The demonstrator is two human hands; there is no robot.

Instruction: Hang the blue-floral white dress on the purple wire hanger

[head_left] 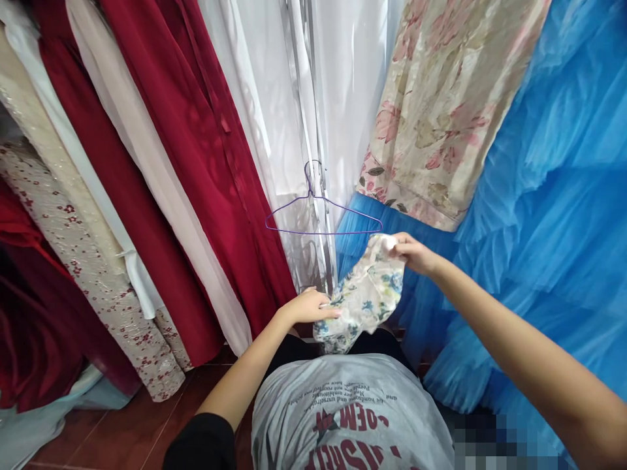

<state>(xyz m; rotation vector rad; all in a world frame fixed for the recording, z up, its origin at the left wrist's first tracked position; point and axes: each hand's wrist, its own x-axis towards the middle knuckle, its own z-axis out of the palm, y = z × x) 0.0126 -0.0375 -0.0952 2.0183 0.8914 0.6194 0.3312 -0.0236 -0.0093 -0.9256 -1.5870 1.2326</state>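
Stretched between my two hands is a white floral cloth (367, 294) with blue flowers and green leaves; its exact kind of garment cannot be made out. My right hand (414, 253) pinches its upper right corner, fingers closed. At the lower left edge, my left hand (313, 307) grips the cloth, thumb and fingers around it. Just above the cloth, a thin purple wire hanger (323, 233) hangs bare from its hook in front of white fabric.
Long dark red dresses (196, 130) hang on the left. White curtain-like fabric (343, 85) is behind the hanger. To the right hang a beige floral dress (441, 117) and blue tulle (553, 215). Reddish floor tiles (147, 418) show at lower left.
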